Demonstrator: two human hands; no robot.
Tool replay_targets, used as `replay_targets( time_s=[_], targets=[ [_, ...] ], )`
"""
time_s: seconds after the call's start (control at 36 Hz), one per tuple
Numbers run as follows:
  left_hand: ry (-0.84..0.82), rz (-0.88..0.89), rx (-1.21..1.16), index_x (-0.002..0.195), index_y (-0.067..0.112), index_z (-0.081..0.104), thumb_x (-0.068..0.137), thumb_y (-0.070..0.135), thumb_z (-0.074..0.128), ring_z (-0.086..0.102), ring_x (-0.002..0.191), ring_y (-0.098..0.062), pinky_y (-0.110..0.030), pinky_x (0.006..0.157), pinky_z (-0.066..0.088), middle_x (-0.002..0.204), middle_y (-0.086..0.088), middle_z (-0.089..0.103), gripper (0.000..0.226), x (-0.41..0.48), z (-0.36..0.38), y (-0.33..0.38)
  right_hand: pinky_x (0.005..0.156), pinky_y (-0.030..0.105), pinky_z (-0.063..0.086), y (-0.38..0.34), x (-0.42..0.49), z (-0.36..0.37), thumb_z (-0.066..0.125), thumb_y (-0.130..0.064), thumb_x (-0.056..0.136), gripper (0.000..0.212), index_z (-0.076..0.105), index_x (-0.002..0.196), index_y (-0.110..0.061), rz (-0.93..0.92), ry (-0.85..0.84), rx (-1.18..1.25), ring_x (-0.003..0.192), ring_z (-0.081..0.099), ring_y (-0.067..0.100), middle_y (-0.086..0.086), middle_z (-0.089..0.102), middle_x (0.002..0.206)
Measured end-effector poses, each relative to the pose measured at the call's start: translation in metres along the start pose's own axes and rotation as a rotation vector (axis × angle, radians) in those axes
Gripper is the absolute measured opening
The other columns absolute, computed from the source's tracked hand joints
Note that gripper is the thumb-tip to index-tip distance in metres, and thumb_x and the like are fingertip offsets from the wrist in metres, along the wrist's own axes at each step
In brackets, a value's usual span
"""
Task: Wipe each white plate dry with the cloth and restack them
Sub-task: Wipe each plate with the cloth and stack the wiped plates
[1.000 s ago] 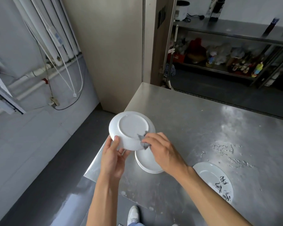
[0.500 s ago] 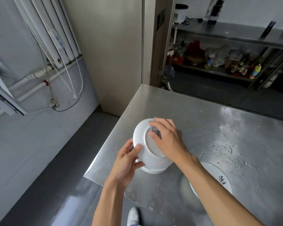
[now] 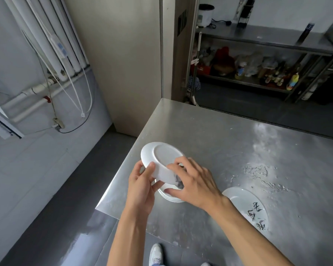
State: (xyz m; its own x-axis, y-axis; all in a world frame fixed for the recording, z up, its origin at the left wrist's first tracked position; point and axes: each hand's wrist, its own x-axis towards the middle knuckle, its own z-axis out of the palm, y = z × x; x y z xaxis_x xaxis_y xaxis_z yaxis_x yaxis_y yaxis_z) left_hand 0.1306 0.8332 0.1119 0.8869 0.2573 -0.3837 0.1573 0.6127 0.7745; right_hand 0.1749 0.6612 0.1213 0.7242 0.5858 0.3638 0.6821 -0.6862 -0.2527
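Observation:
A white plate (image 3: 161, 159) is held tilted, underside up, above the near left corner of the steel table (image 3: 219, 143). My left hand (image 3: 140, 186) grips its near rim, thumb on the underside. My right hand (image 3: 192, 181) presses a small grey cloth (image 3: 178, 182) against the plate's right edge, fingers curled round the cloth. Directly beneath sits a stack of white plates (image 3: 171, 196), mostly hidden by both hands. A white plate with black writing (image 3: 248, 208) lies flat on the table to the right, partly behind my right forearm.
Water drops and smears (image 3: 258, 173) mark the table right of my hands. The table's left edge and near corner drop to a dark floor, where my shoe (image 3: 155, 254) shows. A steel shelf with bottles and bags (image 3: 258, 72) stands across the aisle.
The held plate has turned from steeply tilted to underside facing up and shifted left. My right hand with the cloth slid from the plate's top down to its lower right edge.

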Motion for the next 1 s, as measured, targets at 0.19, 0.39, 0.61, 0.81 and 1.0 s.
replay_targets(
  time_s=[0.19, 0.39, 0.61, 0.81, 1.0],
  targets=[
    [0.076, 0.008, 0.048, 0.107, 0.007, 0.065, 0.099, 0.016, 0.07, 0.072, 0.082, -0.021, -0.029, 0.073, 0.062, 0.097, -0.017, 0.07, 0.013, 0.001, 0.009, -0.009, 0.058, 0.031, 0.048, -0.001, -0.007, 0.008, 0.072, -0.012, 0.072, 0.028, 0.073, 0.099, -0.018, -0.034, 0.24, -0.126, 0.077, 0.061, 0.021, -0.005, 0.067, 0.088],
    [0.107, 0.029, 0.294, 0.108, 0.016, 0.076, 0.095, 0.038, 0.077, 0.073, 0.081, -0.012, -0.032, 0.073, 0.064, 0.087, 0.004, 0.076, 0.025, 0.008, -0.002, -0.025, 0.062, 0.034, 0.048, 0.011, -0.018, 0.014, 0.068, -0.016, 0.086, 0.013, 0.071, 0.099, -0.019, 0.545, 0.099, 0.23, 0.076, 0.06, 0.029, 0.0, 0.071, 0.086],
    [0.109, -0.122, 0.553, 0.138, 0.041, 0.048, 0.098, 0.01, 0.064, 0.063, 0.118, -0.02, -0.035, 0.085, 0.054, 0.13, -0.002, 0.065, 0.053, 0.008, -0.017, -0.064, 0.057, 0.03, 0.025, 0.048, -0.043, 0.013, 0.06, -0.018, 0.084, 0.029, 0.035, 0.071, -0.009, 0.961, 0.175, 0.776, 0.063, 0.026, 0.013, -0.005, 0.03, 0.065],
    [-0.116, -0.256, 0.307, 0.132, 0.031, 0.066, 0.099, 0.0, 0.055, 0.076, 0.106, -0.031, -0.039, 0.081, 0.064, 0.118, -0.005, 0.078, 0.046, 0.001, 0.002, -0.08, 0.057, 0.025, 0.04, 0.074, -0.071, 0.0, 0.066, -0.017, 0.088, 0.019, 0.054, 0.077, -0.008, 1.076, 0.195, 0.954, 0.062, 0.048, 0.013, -0.001, 0.054, 0.066],
    [-0.121, -0.325, 0.281, 0.133, 0.023, 0.064, 0.098, -0.005, 0.056, 0.076, 0.103, -0.037, -0.04, 0.078, 0.064, 0.117, -0.016, 0.077, 0.046, -0.001, 0.017, -0.103, 0.077, 0.019, 0.047, 0.104, -0.109, -0.024, 0.069, -0.038, 0.092, 0.029, 0.062, 0.119, -0.04, 1.078, 0.171, 0.727, 0.094, 0.064, 0.001, -0.012, 0.069, 0.099]
  ],
)
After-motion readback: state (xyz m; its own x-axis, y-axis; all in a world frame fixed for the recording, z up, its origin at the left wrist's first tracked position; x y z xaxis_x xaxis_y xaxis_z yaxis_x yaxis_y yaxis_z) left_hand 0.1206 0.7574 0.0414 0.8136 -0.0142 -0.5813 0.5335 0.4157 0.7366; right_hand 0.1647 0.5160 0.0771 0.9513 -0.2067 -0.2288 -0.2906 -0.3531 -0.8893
